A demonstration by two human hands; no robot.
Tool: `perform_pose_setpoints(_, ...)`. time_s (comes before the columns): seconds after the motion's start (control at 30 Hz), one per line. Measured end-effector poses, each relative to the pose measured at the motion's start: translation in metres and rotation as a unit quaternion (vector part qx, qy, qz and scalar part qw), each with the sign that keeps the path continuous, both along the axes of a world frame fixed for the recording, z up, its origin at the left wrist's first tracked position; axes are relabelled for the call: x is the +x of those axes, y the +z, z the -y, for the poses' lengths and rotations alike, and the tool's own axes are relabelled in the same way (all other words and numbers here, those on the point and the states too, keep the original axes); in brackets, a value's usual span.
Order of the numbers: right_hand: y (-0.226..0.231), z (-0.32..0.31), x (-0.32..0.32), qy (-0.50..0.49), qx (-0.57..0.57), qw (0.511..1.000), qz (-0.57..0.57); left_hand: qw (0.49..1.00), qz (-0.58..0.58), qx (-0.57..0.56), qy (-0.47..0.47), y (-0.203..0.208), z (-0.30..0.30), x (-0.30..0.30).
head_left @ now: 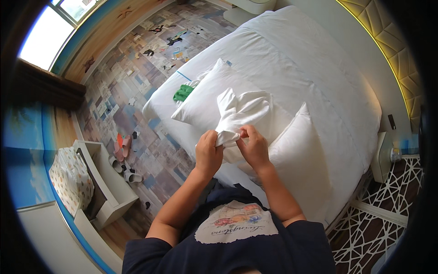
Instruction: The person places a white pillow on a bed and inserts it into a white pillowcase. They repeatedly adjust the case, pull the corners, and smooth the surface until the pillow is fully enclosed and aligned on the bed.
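Observation:
A soft white cloth [244, 109], perhaps a garment, is stretched away from me over a white pillow [200, 106] on the bed. Its near end is gathered between my two hands. My left hand [209, 150] is closed round the left side of that end. With thumb and fingers, my right hand [253, 147] pinches the edge on the other side, a short gap from the left. The cloth's far part splays into folds; what kind of garment it may be does not show. A second white pillow [306, 160] lies to the right of my right forearm.
White sheets cover the bed [287, 50]. A bunched green cloth [183, 92] lies beside the far pillow. Slippers [122, 147] and small scattered items [174, 40] are on the patterned floor. At left stands a white shelf unit [107, 176] with a printed bundle [70, 178].

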State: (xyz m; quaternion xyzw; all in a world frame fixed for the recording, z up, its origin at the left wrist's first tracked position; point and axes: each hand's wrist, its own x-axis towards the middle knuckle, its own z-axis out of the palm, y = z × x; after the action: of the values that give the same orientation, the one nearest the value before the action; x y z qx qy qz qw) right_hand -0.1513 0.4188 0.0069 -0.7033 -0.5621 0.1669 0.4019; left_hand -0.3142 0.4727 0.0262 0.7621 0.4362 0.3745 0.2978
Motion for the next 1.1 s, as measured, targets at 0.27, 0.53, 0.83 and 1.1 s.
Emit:
perform_pose_setpoints(0.27,-0.106,-0.006,0.022,-0.057,-0.07,0.996,0.002,1.0,0.011,0.005,-0.011,0.02,0.008,-0.015)
perform_pose_setpoints(0.53,-0.039,-0.051,0.029,-0.065,0.162,0.984,0.027,0.951,-0.199,-0.237,0.007,-0.002,-0.005,-0.041)
perform_pose_setpoints(0.83,-0.042,0.001,-0.026,0.036,0.06,0.996,-0.064,0.952,0.141,-0.268,-0.041,-0.005,0.008,-0.039)
perform_pose_setpoints(1.1,-0.015,-0.022,-0.013,0.173,0.112,0.973,-0.106,0.947,0.108,-0.277,-0.118,0.035,-0.006,-0.053)
